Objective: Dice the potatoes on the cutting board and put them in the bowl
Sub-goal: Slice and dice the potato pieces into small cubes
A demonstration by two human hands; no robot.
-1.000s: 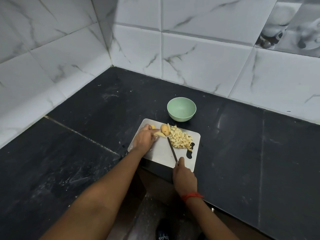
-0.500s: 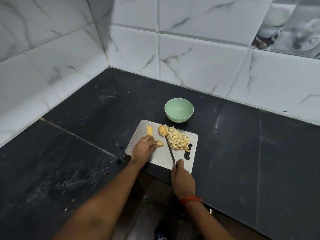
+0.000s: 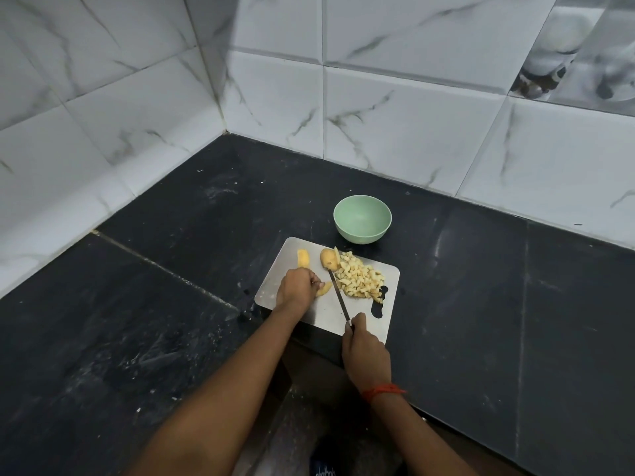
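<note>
A white cutting board [image 3: 323, 312] lies on the black counter. My left hand [image 3: 296, 290] holds a potato slice [image 3: 324, 289] down on it with curled fingers. My right hand [image 3: 365, 350] grips the handle of a knife [image 3: 339, 297], whose blade runs just right of that slice. A pile of diced potato [image 3: 359, 280] lies on the board's right half. A potato half [image 3: 328, 258] and another slice [image 3: 303, 258] lie at the far edge. The empty green bowl [image 3: 362, 219] stands just behind the board.
The black counter [image 3: 171, 304] meets white marble-tiled walls [image 3: 395, 115] behind and at the left, forming a corner. Its front edge runs just under my right wrist. A red thread band [image 3: 383, 390] is on my right wrist.
My left hand has drawn one potato slice back from the far edge to the board's middle. The knife has followed beside it. The camera has tilted slightly.
</note>
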